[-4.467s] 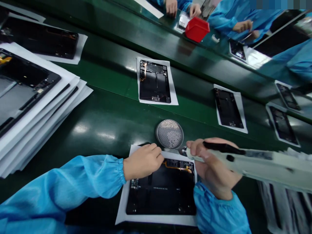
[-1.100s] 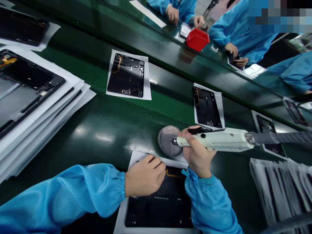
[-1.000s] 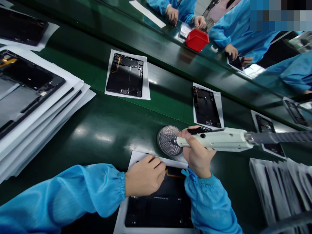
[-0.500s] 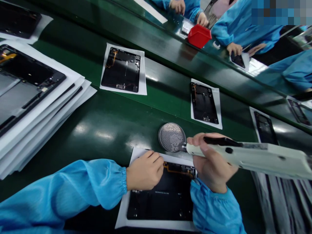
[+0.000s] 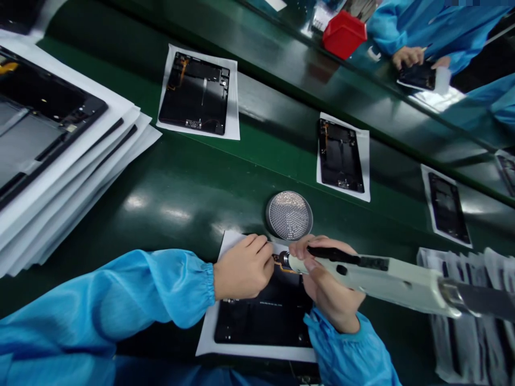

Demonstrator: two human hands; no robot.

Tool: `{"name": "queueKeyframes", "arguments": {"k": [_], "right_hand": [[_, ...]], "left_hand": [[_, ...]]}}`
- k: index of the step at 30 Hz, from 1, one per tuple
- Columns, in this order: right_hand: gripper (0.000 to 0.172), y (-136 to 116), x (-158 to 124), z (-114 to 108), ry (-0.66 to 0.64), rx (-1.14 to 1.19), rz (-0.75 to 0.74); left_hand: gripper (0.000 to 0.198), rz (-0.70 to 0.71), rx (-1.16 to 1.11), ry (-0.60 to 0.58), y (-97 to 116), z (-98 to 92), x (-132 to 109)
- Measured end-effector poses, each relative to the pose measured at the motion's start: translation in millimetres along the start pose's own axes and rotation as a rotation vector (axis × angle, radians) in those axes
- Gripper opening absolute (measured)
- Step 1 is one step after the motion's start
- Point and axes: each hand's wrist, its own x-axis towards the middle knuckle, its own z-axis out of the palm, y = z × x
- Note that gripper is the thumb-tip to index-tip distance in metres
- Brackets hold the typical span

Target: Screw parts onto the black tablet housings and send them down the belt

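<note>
My right hand (image 5: 332,287) is wrapped round a pale electric screwdriver (image 5: 386,276) with a black lever. The driver's metal nose points left over the top edge of an opened black tablet (image 5: 261,321), close to my left fingers; its tip is hidden. My left hand (image 5: 245,266) rests at the tablet's upper left, fingers curled and closed, and whatever they pinch is out of sight. The tablet lies on a white sheet (image 5: 207,332), an orange flex cable partly showing. Just beyond it sits a round dish (image 5: 289,215) with a perforated, shiny face.
Stacked tablets interleaved with white sheets (image 5: 76,177) stand at left. Another sheet-wrapped stack (image 5: 470,321) is at right. More opened tablets (image 5: 197,94) lie along the green belt (image 5: 261,145). Across it are a red bin (image 5: 345,35) and a co-worker's hands (image 5: 408,56) on a device.
My right hand has brought the screwdriver from the dish's edge left and down to the tablet beside my left hand. The left hand stays on the tablet. The view has shifted slightly.
</note>
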Motion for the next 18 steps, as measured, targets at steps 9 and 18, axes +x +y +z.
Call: {"name": "queueKeyframes", "arguments": {"k": [9, 18], "right_hand": [[0.023, -3.3, 0.3, 4.8, -0.051, 0.011, -0.008], [0.017, 1.1, -0.3, 9.3, -0.08, 0.03, -0.037]], "left_hand": [[0.02, -0.015, -0.01, -0.008, 0.0, -1.9, 1.1], [0.019, -0.071, -0.071, -0.078, -0.4, -2.3, -0.2]]}}
